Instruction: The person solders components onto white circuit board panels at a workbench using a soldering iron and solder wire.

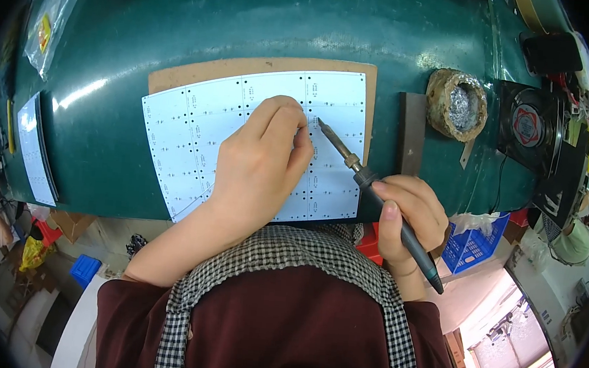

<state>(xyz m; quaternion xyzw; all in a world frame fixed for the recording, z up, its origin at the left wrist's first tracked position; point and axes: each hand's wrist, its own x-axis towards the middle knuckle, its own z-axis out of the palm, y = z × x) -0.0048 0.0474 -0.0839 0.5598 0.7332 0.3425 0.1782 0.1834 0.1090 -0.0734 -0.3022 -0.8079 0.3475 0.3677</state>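
A white circuit board panel, dotted with holes and small printed marks, lies on a brown backing board. Over the panel's upper right part, my left hand is closed with thumb and fingertips pinched together. Whatever sits in that pinch is too small or hidden to name. My right hand grips a soldering iron by its dark handle. The iron's tip points up and left, close to the panel's surface just right of my left fingertips. Whether it touches the panel I cannot tell.
To the right stand a dark bar, a crusted round pot with silvery contents and a black fan. At the left lie a stack of white panels and a plastic bag. A blue basket sits below the table's right edge.
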